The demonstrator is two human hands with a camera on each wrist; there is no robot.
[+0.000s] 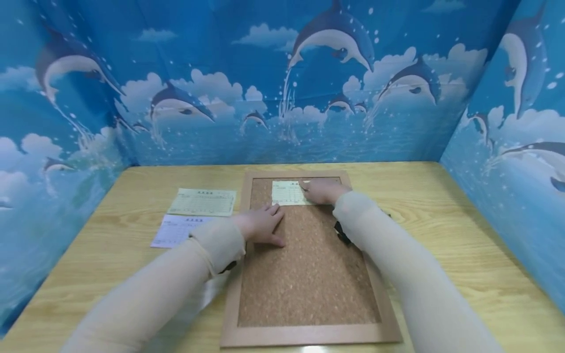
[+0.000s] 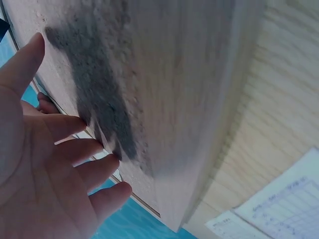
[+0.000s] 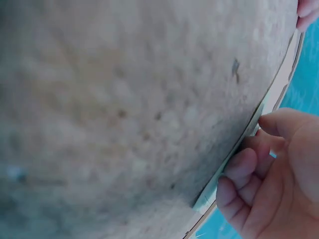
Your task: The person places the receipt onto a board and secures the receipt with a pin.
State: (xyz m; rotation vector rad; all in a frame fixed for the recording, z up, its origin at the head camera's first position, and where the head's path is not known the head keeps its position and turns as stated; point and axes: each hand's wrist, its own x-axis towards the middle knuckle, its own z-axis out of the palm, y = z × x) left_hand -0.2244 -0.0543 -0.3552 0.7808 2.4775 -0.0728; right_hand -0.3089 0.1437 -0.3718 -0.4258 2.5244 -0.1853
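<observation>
A pale yellow-green printed paper slip [image 1: 287,194] lies across the upper part of a cork board [image 1: 309,274] with a wooden frame. At the slip's right end is my right hand [image 1: 324,190], with its fingers curled and the thumb and forefinger drawn together at the paper. The right wrist view shows those fingers [image 3: 239,167] along the thin edge of the slip [image 3: 227,167]; whatever sits between the fingertips is hidden. My left hand [image 1: 264,224] rests spread over the board's left side, its fingertips just below the slip's lower left corner and the thumb [image 2: 27,62] held apart.
Left of the board, a greenish printed slip [image 1: 203,202] and a lilac one [image 1: 178,230] lie on the wood-grain table [image 1: 132,196], the lilac one partly behind my left sleeve [image 1: 176,274]. A dolphin-print curtain [image 1: 282,122] surrounds the table at the back and sides.
</observation>
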